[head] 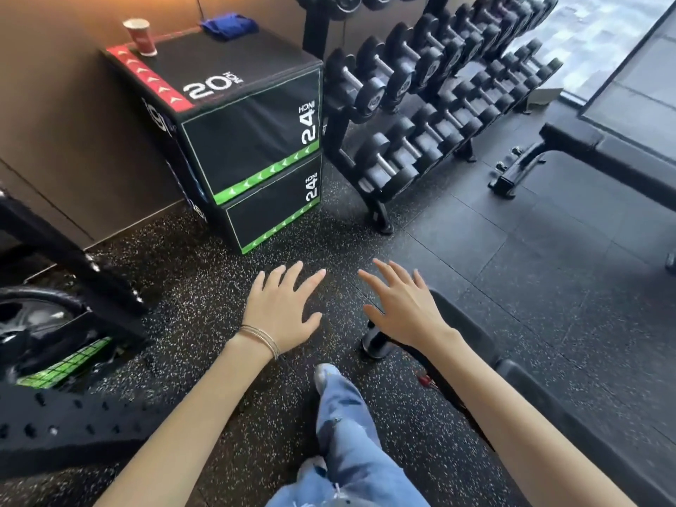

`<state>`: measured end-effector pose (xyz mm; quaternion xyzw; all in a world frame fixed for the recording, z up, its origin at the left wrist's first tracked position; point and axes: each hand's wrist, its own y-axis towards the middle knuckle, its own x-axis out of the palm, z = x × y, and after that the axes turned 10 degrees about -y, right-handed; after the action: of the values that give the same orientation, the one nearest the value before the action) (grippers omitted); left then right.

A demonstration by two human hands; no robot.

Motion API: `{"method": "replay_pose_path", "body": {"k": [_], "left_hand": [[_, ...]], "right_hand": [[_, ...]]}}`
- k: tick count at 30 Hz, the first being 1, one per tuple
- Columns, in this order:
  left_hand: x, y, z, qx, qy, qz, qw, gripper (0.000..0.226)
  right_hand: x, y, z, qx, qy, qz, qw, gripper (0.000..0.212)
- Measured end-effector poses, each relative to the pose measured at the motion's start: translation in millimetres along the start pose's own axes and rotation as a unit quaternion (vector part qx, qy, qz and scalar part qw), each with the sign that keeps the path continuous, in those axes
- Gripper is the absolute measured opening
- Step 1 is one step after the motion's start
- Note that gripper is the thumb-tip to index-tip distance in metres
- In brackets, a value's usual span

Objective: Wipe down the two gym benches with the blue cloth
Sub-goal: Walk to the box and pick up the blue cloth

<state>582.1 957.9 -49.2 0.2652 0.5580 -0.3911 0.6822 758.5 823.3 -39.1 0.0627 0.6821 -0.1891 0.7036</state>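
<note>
Blue cloth (229, 26) atop plyo box (234, 104), well beyond both empty hands, left hand (283, 309), right hand (404, 305)

We saw the blue cloth (229, 25) crumpled at upper left; one black bench (600, 155) upper right, another bench (548, 393) lower right.

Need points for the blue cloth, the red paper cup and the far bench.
blue cloth (229, 25), head view, middle of the crumpled fabric on the plyo box.
red paper cup (142, 37), head view, middle of its side wall.
far bench (570, 137), head view, near end of the black pad.
</note>
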Motion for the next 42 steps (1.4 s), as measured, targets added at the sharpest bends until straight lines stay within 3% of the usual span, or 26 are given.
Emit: {"method": "replay_pose_path", "body": {"k": [14,22,42], "left_hand": [[-47,207,-90,-0.061,0.028,0.009,0.998,0.065],[-56,282,-138,-0.101,0.024,0.012,0.995,0.065],[-107,534,-281,-0.079,-0.008,-0.006,0.997,0.067]], "right_hand": [[-37,260,38,-0.06,0.008,0.003,0.998,0.06],[-52,351,59,-0.073,0.004,0.002,0.997,0.059],[-104,621,71,-0.07,-0.009,-0.016,0.997,0.057]]}}
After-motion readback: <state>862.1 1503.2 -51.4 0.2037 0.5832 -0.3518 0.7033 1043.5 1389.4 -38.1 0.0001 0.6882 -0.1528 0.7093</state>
